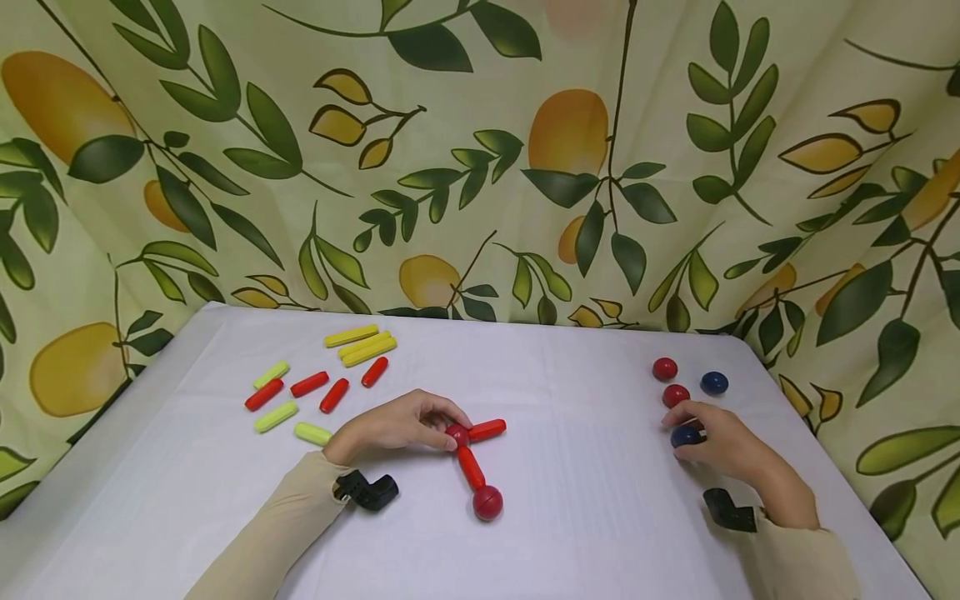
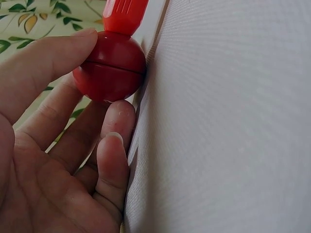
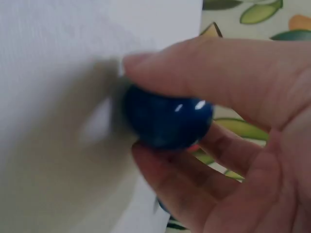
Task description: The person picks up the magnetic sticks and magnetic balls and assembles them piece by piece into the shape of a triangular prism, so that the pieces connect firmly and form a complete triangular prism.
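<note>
My left hand (image 1: pixel 405 423) holds a red ball (image 1: pixel 457 435) between thumb and fingers, low at the table. Two red sticks join at that ball: one stick (image 1: pixel 489 430) points right, and another stick (image 1: pixel 471 468) runs toward the front to a second red ball (image 1: pixel 487 503). The left wrist view shows the gripped ball with a seam round it and a ridged red stick (image 2: pixel 125 17) above it. Over on the right side, my right hand (image 1: pixel 723 442) pinches a blue ball (image 3: pixel 167 119) between thumb and fingertips, close over the white surface.
Behind the right hand are two loose red balls (image 1: pixel 664 369) and another blue ball (image 1: pixel 715 383). Several yellow sticks (image 1: pixel 351 336), red sticks (image 1: pixel 310 384) and light green sticks (image 1: pixel 276 417) lie at the left. A patterned curtain (image 1: pixel 480 167) hangs along the table's (image 1: pixel 585 533) back edge.
</note>
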`<state>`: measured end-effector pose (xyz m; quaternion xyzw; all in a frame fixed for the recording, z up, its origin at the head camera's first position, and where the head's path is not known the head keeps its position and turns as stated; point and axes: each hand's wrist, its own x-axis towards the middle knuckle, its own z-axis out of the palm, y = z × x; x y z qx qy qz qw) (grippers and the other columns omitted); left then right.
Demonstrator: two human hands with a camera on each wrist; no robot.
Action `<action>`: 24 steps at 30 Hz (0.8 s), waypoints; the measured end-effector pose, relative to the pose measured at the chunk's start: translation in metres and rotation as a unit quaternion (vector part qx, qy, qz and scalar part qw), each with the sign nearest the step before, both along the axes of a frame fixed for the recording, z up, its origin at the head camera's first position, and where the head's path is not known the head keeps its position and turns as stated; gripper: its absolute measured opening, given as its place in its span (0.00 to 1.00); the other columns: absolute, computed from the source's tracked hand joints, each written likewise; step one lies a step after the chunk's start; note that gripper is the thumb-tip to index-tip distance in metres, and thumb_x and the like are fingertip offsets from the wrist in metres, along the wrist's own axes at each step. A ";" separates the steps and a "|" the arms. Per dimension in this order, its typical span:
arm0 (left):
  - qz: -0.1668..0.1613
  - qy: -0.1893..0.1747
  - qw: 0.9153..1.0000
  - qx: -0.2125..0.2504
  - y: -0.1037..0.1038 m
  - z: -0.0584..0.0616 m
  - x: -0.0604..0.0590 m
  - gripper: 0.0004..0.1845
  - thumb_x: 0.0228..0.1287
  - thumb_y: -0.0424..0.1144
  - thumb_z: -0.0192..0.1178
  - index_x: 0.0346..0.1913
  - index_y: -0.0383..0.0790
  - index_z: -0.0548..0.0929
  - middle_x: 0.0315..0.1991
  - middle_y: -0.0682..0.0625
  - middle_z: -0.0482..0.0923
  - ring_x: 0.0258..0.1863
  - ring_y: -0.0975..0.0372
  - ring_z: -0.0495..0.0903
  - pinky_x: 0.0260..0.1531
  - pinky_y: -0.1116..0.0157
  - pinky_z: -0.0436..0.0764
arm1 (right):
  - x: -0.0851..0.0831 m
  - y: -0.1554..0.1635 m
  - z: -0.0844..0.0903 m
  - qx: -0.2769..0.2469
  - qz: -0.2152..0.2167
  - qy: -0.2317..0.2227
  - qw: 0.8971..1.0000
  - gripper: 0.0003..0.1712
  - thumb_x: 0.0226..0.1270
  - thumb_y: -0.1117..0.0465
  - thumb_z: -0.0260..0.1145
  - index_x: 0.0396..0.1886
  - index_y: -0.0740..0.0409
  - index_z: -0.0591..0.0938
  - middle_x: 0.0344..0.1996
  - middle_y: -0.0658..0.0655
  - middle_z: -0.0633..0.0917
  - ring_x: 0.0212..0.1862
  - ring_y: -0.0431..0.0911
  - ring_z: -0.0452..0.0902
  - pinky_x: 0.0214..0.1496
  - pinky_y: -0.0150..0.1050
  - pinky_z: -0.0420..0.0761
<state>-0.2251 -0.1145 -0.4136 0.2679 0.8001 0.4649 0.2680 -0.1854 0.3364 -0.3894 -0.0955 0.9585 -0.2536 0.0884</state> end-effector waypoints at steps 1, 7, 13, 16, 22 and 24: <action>0.000 0.000 1.000 0.000 0.000 0.000 0.000 0.16 0.63 0.35 0.66 0.54 0.41 0.84 0.37 0.53 0.80 0.38 0.60 0.75 0.39 0.70 0.75 | -0.001 -0.002 -0.001 0.001 0.000 0.000 1.000 0.20 0.52 0.71 0.75 0.46 0.63 0.79 0.46 0.67 0.82 0.48 0.60 0.79 0.48 0.54 0.84; 0.002 0.001 1.000 -0.001 0.001 0.000 0.002 0.16 0.63 0.35 0.66 0.54 0.42 0.84 0.37 0.53 0.79 0.38 0.60 0.74 0.38 0.69 0.75 | -0.002 -0.017 -0.004 -0.005 -0.006 0.010 1.000 0.22 0.51 0.69 0.77 0.46 0.64 0.79 0.45 0.66 0.82 0.45 0.57 0.80 0.50 0.56 0.84; 0.002 -0.003 1.000 0.001 0.001 0.000 0.002 0.16 0.63 0.35 0.66 0.54 0.43 0.84 0.35 0.53 0.78 0.37 0.60 0.74 0.37 0.69 0.74 | -0.001 -0.038 -0.008 -0.015 -0.002 0.032 0.999 0.24 0.51 0.68 0.77 0.48 0.65 0.79 0.43 0.63 0.84 0.44 0.52 0.80 0.50 0.53 0.84; 0.000 -0.003 1.000 0.001 0.001 0.000 0.001 0.16 0.63 0.35 0.65 0.54 0.42 0.84 0.35 0.53 0.78 0.36 0.60 0.74 0.37 0.70 0.74 | 0.000 -0.050 -0.007 -0.021 0.004 0.039 0.999 0.23 0.51 0.67 0.78 0.48 0.64 0.80 0.44 0.63 0.84 0.45 0.53 0.80 0.50 0.53 0.84; -0.009 0.003 1.000 0.006 0.001 -0.001 0.001 0.15 0.64 0.34 0.64 0.54 0.41 0.84 0.35 0.54 0.78 0.36 0.60 0.73 0.37 0.71 0.73 | 0.003 -0.070 -0.008 -0.030 0.019 0.040 0.999 0.22 0.53 0.66 0.77 0.48 0.61 0.81 0.45 0.60 0.85 0.47 0.51 0.81 0.52 0.51 0.84; -0.011 0.007 1.000 0.006 0.001 -0.002 0.001 0.15 0.64 0.34 0.64 0.53 0.41 0.84 0.35 0.54 0.77 0.36 0.61 0.73 0.36 0.71 0.73 | 0.003 -0.075 -0.010 -0.033 0.027 0.041 0.998 0.21 0.53 0.67 0.77 0.48 0.60 0.81 0.45 0.59 0.86 0.47 0.50 0.81 0.52 0.49 0.84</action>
